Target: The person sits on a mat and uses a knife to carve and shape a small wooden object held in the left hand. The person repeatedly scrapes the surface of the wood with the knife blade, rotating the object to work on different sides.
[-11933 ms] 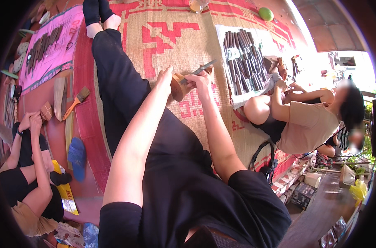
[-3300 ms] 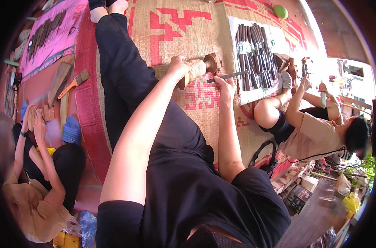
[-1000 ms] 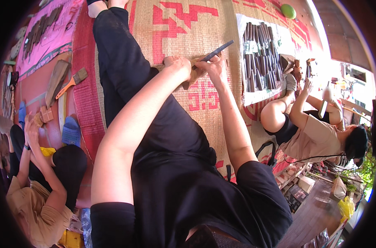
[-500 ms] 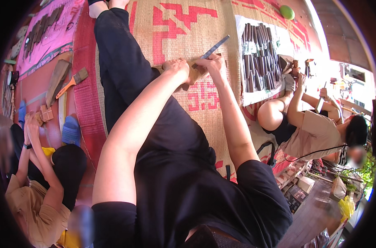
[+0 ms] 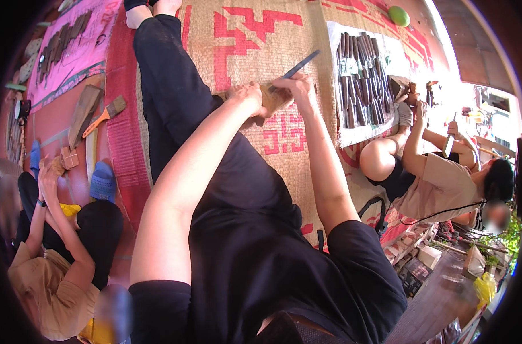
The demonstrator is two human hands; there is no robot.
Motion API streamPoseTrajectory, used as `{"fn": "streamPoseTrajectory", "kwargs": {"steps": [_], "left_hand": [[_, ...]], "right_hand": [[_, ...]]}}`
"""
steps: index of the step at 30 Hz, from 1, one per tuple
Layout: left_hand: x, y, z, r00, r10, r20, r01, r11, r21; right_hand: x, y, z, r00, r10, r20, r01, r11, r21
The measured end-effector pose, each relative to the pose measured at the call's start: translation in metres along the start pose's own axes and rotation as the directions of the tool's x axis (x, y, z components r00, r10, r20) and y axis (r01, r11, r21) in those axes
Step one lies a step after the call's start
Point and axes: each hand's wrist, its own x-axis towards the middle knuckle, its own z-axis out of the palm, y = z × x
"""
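My left hand (image 5: pixel 248 96) is closed on a brown wooden piece (image 5: pixel 278 101), pressing it near my dark-trousered leg. My right hand (image 5: pixel 299 88) grips a flat grey metal tool (image 5: pixel 303 63), whose long bar sticks up and away to the right. The tool's lower end meets the wood or sits just beside it; my fingers hide the exact contact. I cannot tell whether the tool is a file or a chisel. Under the work lies a woven straw mat (image 5: pixel 284 46) with red patterns.
Right of the mat's middle, a white sheet (image 5: pixel 334 40) bears rows of dark-handled tools (image 5: pixel 361 80). A green round fruit (image 5: pixel 398 16) sits beyond. A paintbrush (image 5: pixel 105 116), wooden block (image 5: pixel 85 114) and blue slipper (image 5: pixel 102 182) lie left. Co-workers sit at both sides (image 5: pixel 439 183).
The wooden piece has tilted slightly in my hands, and my right hand with the grey tool has shifted a little. Both hands keep their grip.
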Motion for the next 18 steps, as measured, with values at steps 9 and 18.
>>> {"fn": "streamPoseTrajectory", "kwargs": {"steps": [9, 18], "left_hand": [[-0.005, 0.0, -0.004, 0.999, 0.013, 0.03, -0.012, 0.999, -0.033], [0.001, -0.002, 0.004, 1.0, 0.018, -0.018, -0.019, 0.999, -0.043]], "right_hand": [[-0.002, 0.002, 0.0, 0.999, -0.002, 0.047, 0.002, 1.0, -0.008], [0.0, -0.004, -0.006, 0.998, 0.023, -0.056, -0.016, 0.991, 0.129]]}}
